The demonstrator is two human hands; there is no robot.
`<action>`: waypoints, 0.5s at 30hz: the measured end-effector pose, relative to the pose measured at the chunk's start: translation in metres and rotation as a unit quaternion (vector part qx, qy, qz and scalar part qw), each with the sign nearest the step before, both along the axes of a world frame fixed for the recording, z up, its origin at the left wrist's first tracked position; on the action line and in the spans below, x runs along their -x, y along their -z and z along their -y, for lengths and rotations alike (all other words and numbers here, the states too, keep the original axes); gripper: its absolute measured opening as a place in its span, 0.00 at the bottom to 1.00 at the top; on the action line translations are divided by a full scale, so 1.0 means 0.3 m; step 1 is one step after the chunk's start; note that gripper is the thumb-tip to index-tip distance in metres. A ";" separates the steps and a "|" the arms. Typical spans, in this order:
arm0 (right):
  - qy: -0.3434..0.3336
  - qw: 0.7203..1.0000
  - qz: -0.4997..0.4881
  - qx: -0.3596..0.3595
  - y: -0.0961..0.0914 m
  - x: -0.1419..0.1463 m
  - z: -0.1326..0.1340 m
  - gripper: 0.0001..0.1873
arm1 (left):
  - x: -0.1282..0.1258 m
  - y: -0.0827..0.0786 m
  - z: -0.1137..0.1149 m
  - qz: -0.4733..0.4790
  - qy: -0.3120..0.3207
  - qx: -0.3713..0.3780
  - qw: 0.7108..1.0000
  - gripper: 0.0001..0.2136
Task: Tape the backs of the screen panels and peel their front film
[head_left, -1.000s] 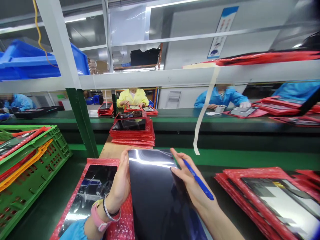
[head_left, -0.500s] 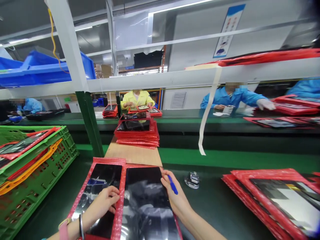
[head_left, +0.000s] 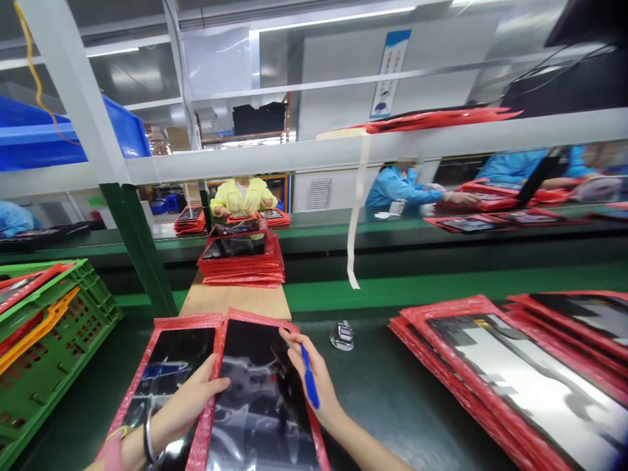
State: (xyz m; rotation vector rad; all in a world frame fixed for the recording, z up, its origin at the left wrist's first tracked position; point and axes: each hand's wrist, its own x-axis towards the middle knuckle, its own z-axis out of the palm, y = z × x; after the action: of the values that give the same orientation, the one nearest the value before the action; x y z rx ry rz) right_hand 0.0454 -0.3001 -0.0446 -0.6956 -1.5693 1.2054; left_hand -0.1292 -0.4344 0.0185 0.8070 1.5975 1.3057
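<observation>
Two black glass screen panels lie side by side in red bubble-wrap sleeves: the left panel (head_left: 184, 353) and the right panel (head_left: 265, 399). Across the left panel reaches my left hand (head_left: 196, 392), open, its thumb over the left edge of the right panel; some fingertips are hidden. My right hand (head_left: 318, 386) is closed on a blue pen (head_left: 310, 379), which slants down across the fingers. Its fingertips touch the upper right part of the right panel.
Red-sleeved panels are stacked on a wooden board (head_left: 235, 299) ahead and at the right (head_left: 520, 366). A green crate (head_left: 63, 353) stands left. A small metal object (head_left: 342, 335) sits right of the panels. Co-workers sit across the bench, beyond a white crossbar (head_left: 235, 157).
The view has swung right, bringing more of the right stack in. My left fingers have straightened from a curl, with the thumb stretched out. My right hand still holds the pen.
</observation>
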 end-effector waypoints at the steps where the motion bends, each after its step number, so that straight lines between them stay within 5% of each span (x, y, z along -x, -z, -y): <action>1: 0.002 1.000 0.019 -0.017 0.000 -0.028 -0.021 0.13 | -0.004 -0.004 0.002 0.005 -0.002 0.003 1.000 0.15; 5: 0.055 0.990 0.097 -0.091 0.000 -0.188 -0.163 0.17 | 0.042 -0.016 0.029 0.067 -0.030 0.014 0.997 0.20; 9: 0.125 0.968 0.178 -0.129 0.011 -0.319 -0.307 0.19 | 0.186 -0.007 0.092 0.118 -0.100 0.021 0.988 0.31; 15: 0.112 0.936 0.272 -0.191 0.047 -0.350 -0.374 0.17 | 0.385 0.062 0.202 0.159 -0.175 -0.017 0.971 0.42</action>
State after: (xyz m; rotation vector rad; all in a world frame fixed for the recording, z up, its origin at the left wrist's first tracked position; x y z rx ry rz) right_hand 0.1504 -0.1880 -0.0588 -0.9668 -2.0373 0.5275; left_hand -0.2448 -0.4952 -0.0001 0.3166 1.4995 1.6238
